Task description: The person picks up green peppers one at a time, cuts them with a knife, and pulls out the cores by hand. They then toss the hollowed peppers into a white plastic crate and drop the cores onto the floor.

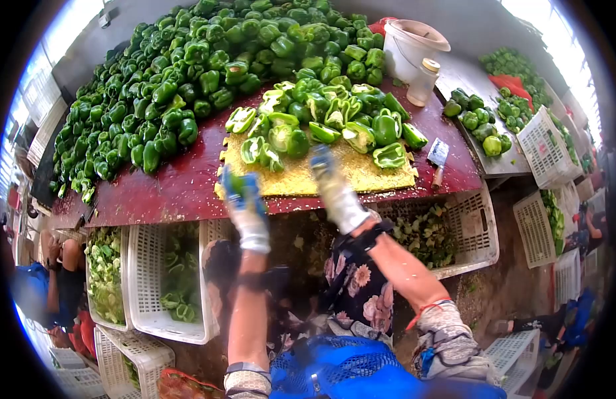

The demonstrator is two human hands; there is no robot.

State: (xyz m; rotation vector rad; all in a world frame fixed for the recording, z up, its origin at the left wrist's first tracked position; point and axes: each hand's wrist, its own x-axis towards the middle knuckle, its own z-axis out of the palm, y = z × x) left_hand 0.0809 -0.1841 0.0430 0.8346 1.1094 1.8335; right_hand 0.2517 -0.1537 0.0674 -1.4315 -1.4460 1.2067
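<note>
My left hand [245,203], in a blue and white glove, is over the table's front edge at the left end of a yellow mat [295,181]. Its fingers are curled round a blurred piece of green pepper [239,182]. Gloved the same way, my right hand [329,179] is over the middle of the mat, smeared by motion; I cannot tell whether its fingers hold anything. Halved green peppers [280,137] are heaped along the mat's far side, some with pale insides up. One half [390,155] lies near its right end. Seeds are scattered over the mat.
A large pile of whole green peppers [168,86] covers the red table's [155,199] back left. At right are a broad-bladed knife [438,156], a jar [424,83] and a white bucket [411,50]. Crates [145,282] with pepper pieces and a crate [477,226] of scraps stand below.
</note>
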